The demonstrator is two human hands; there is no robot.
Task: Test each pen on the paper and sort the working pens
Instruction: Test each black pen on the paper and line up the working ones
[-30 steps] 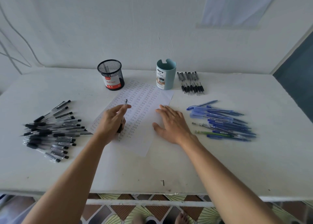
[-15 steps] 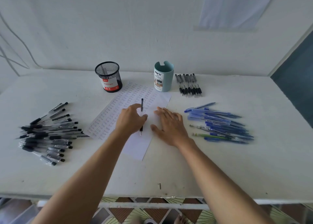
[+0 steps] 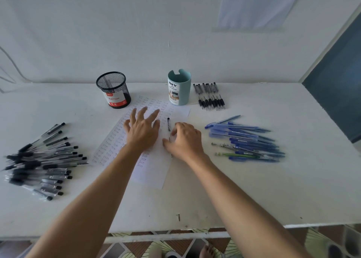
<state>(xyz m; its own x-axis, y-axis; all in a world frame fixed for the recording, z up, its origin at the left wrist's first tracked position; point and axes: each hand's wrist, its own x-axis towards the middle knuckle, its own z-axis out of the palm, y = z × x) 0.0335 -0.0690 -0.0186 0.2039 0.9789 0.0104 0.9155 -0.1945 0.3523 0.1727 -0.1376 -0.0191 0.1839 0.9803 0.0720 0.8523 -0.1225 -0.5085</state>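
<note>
Sorting step, by the look of it: slim black ballpoint pen (image 3: pixel 168 124) over white paper sheet of scribbled test words (image 3: pixel 154 171), between both hands. Left hand (image 3: pixel 142 132) clear of pen, fingers spread wide, blurred. Right hand (image 3: pixel 185 140) curled, seemingly pinching pen's lower barrel. Next probably: firm grip, then carry to teal plastic organiser cup (image 3: pixel 179 88) or black wire-mesh cup (image 3: pixel 114 89); which one unclear.

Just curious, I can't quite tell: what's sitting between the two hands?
A black pen, over the paper, between left hand and right hand; head view.
</note>
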